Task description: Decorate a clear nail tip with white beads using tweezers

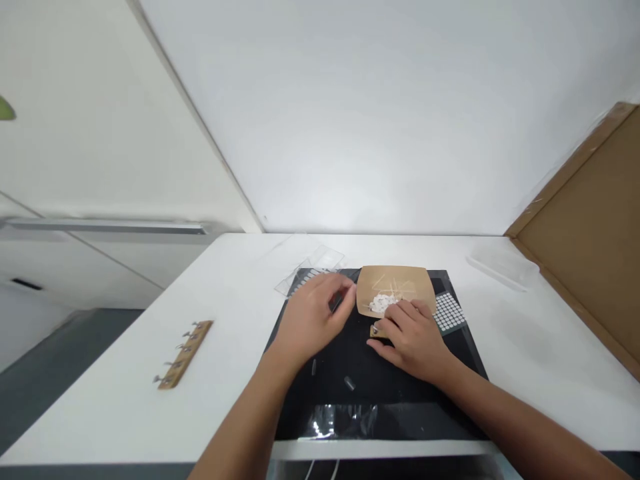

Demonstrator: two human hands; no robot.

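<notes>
My left hand (316, 313) is raised at the left side of a tan paper tray (425, 283), thumb and forefinger pinched together close to its edge; anything between the fingertips is too small to make out. In the tray lie a heap of small white pieces (383, 303) and thin pale sticks. Just below the tray, my right hand (413, 337) holds a small wooden block (376, 331) with a metal fitting against the black mat (335, 393). My right palm and fingers hide most of the block.
A wooden strip (186, 357) with several metal clips lies on the white table (230, 287) at left. Clear plastic pieces (325, 257) and a sheet of white dots (449, 312) flank the tray. A clear lid (503, 267) and cardboard (585, 247) are at right.
</notes>
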